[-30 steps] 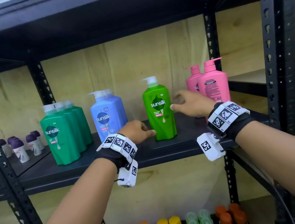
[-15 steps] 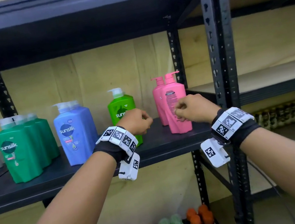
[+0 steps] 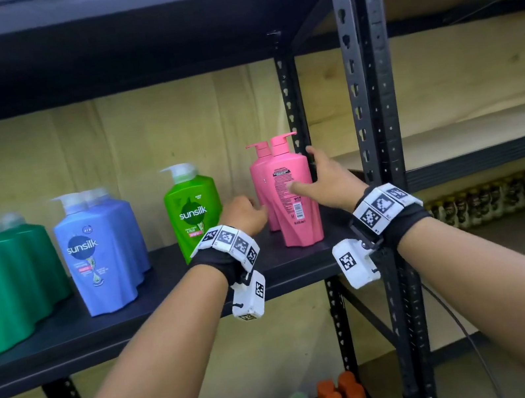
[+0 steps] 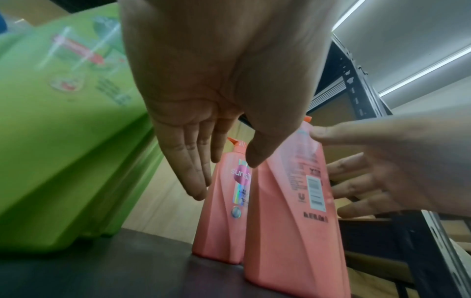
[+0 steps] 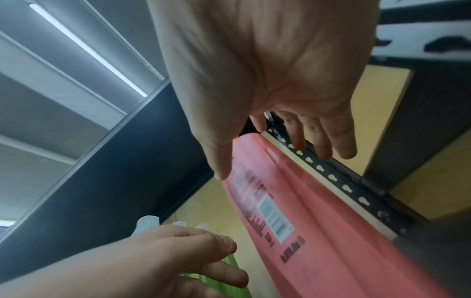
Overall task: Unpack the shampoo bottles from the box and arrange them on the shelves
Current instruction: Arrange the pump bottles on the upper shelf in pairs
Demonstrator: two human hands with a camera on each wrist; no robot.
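Both hands now uncurled, reaching in | front pink bottle (image 3: pixel 293 193) upright on shelf (image 3: pixel 134 310), back label outward | right hand (image 3: pixel 330 177) at its 3 o'clock, nearer, fingers spread, thumb touching label | left hand (image 3: pixel 246 215) at 9 o'clock, fingers straight, holding nothing

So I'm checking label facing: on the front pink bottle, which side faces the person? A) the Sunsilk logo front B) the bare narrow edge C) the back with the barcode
C: the front pink bottle shows small print and a barcode, no logo.
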